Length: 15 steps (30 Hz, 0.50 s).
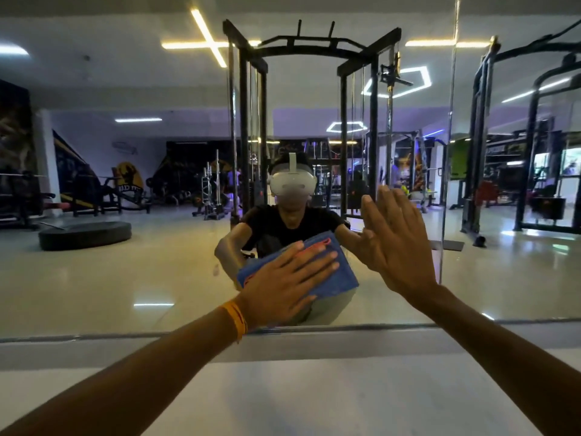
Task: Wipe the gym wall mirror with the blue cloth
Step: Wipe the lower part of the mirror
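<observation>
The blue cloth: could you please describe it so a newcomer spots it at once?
Find the gym wall mirror; look low at its centre. There the left hand, wearing an orange wristband, presses the blue cloth flat on the glass. No other blue fabric is there.

Dim interior, glowing ceiling strips [208, 39]; glare on floor [154, 305], soft blur, edges bowed
</observation>
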Tool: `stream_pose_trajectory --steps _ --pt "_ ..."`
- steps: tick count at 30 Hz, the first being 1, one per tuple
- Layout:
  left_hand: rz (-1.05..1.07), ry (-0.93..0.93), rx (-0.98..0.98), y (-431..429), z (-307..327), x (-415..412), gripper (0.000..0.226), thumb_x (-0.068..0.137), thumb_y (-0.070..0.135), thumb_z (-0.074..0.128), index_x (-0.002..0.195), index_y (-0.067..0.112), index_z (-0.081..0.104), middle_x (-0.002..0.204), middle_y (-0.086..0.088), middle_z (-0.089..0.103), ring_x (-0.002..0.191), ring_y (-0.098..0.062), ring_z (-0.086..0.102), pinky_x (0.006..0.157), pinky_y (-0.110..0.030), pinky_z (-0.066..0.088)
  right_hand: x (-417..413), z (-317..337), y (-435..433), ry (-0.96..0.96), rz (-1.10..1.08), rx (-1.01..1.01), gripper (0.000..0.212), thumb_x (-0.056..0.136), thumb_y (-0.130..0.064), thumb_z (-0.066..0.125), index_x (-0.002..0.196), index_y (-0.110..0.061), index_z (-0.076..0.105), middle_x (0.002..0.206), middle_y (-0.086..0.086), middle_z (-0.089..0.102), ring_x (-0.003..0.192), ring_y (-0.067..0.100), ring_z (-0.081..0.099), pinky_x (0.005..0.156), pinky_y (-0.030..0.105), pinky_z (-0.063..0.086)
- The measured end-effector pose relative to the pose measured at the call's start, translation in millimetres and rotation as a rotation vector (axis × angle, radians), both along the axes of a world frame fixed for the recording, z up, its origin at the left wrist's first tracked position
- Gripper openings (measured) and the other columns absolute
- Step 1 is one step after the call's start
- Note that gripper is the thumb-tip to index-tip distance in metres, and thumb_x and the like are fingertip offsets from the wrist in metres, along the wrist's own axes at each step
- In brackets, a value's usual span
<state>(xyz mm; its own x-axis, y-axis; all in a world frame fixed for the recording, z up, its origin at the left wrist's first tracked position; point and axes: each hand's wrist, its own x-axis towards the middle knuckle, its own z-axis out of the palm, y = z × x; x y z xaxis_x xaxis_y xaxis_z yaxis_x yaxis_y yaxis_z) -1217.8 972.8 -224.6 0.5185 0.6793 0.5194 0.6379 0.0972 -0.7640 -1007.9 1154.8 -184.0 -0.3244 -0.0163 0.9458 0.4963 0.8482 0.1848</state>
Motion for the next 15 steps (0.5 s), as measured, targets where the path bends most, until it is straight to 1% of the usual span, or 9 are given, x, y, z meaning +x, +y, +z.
stream_pose_trajectory --steps 2,3,5,7,8,10,12,13,15 --pt "-0.014 0.026 0.065 2.8 31.6 -12.7 0.062 0.110 0.042 0.029 0.164 0.014 0.015 0.171 -0.011 0.011 0.159 -0.029 0.006 0.129 -0.049 0.005 4.3 2.4 -3.4 -0.001 0.001 -0.018 0.065 0.105 -0.039 0.046 0.161 -0.014 0.026 0.171 0.014 0.014 0.158 0.034 0.011 0.123 0.061 0.021" --pt "0.003 -0.035 0.160 0.7 56.6 -14.3 0.065 0.109 0.043 0.029 0.163 0.014 0.007 0.171 -0.013 0.008 0.159 -0.030 0.005 0.129 -0.050 0.007 6.7 4.2 -5.8 -0.004 0.000 -0.025 0.063 0.106 -0.043 0.040 0.161 -0.015 0.027 0.170 0.014 0.014 0.158 0.033 0.011 0.123 0.061 0.020" --pt "0.060 -0.233 0.316 2.5 109.0 -27.1 0.074 0.109 0.049 0.032 0.163 0.014 -0.004 0.171 -0.014 0.000 0.159 -0.031 -0.002 0.129 -0.053 0.007 9.9 8.1 -11.8 0.015 -0.003 -0.023 0.062 0.109 -0.050 0.028 0.161 -0.015 0.029 0.170 0.014 0.017 0.157 0.034 0.014 0.123 0.060 0.021" --pt "0.039 -0.432 0.385 5.4 124.5 -26.2 0.075 0.108 0.056 0.022 0.163 0.010 0.003 0.170 -0.014 -0.003 0.159 -0.031 -0.006 0.129 -0.054 0.004 6.8 7.3 -17.1 0.040 -0.011 -0.026 0.067 0.109 -0.057 0.022 0.159 -0.014 0.034 0.168 0.017 0.022 0.156 0.036 0.018 0.123 0.059 0.022" --pt "0.004 -0.453 0.369 9.7 113.9 -22.5 0.076 0.107 0.059 0.019 0.164 0.009 0.007 0.170 -0.015 -0.002 0.159 -0.032 -0.005 0.129 -0.054 0.003 4.5 6.4 -20.2 0.055 -0.009 -0.035 0.068 0.109 -0.058 0.023 0.158 -0.013 0.035 0.168 0.018 0.023 0.156 0.037 0.019 0.123 0.059 0.022" --pt "-0.020 -0.283 0.281 14.7 56.9 -8.3 0.074 0.108 0.057 0.024 0.164 0.010 0.013 0.171 -0.013 0.003 0.159 -0.032 0.000 0.129 -0.053 0.004 1.2 5.6 -22.6 0.060 0.001 -0.061 0.066 0.109 -0.055 0.024 0.159 -0.013 0.034 0.169 0.017 0.020 0.157 0.036 0.016 0.122 0.061 0.023" --pt "-0.053 -0.074 0.076 9.6 -1.8 -3.7 0.071 0.108 0.052 0.035 0.164 0.012 0.016 0.172 -0.011 0.009 0.159 -0.030 0.003 0.129 -0.050 0.004 0.1 3.9 -23.9 0.025 -0.003 -0.071 0.066 0.110 -0.055 0.019 0.160 -0.015 0.032 0.170 0.014 0.017 0.158 0.033 0.013 0.122 0.060 0.022" --pt "-0.051 -0.013 0.010 1.9 -19.8 -3.6 0.072 0.108 0.050 0.042 0.165 0.013 0.016 0.172 -0.011 0.011 0.159 -0.030 0.004 0.129 -0.049 0.002 -0.2 3.1 -26.4 0.012 -0.003 -0.067 0.068 0.109 -0.057 0.016 0.160 -0.014 0.032 0.170 0.015 0.016 0.158 0.033 0.013 0.124 0.058 0.021" --pt "-0.013 0.079 -0.024 -7.0 -19.3 -11.2 0.071 0.105 0.041 0.052 0.164 0.013 0.022 0.171 -0.011 0.016 0.159 -0.031 0.010 0.129 -0.050 0.003 -2.0 1.4 -34.3 0.026 0.005 -0.061 0.075 0.108 -0.063 0.014 0.159 -0.011 0.034 0.169 0.017 0.018 0.156 0.036 0.016 0.125 0.052 0.017"
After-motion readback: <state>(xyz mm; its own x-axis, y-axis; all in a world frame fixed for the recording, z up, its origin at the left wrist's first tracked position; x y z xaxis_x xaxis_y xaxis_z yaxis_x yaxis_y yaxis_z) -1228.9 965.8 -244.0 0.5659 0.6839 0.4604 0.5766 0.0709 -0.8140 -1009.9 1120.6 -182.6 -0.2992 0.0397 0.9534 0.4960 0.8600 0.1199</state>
